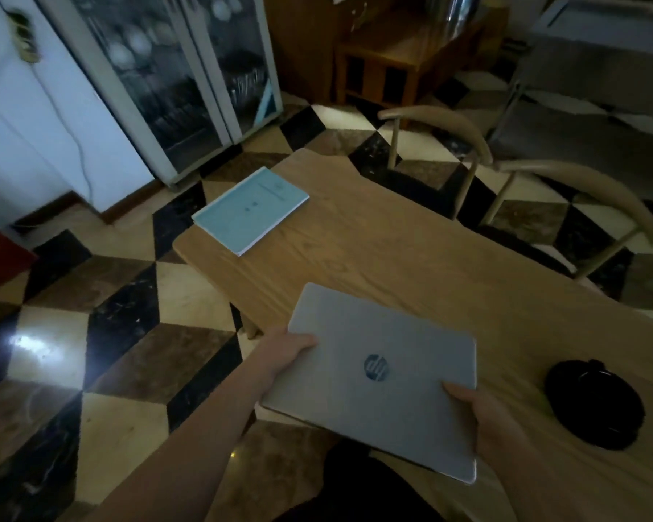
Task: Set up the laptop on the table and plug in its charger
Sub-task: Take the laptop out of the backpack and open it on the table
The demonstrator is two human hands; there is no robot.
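A closed silver laptop with a round logo on its lid is held over the near edge of the wooden table. My left hand grips its left edge, thumb on the lid. My right hand grips its right near edge, thumb on top. A black coiled bundle, likely the charger, lies on the table to the right of the laptop.
A light blue booklet lies at the table's far left corner. A wooden chair stands at the far right side. A glass-door cabinet and a white wall with a socket are at the back left. The floor is chequered tile.
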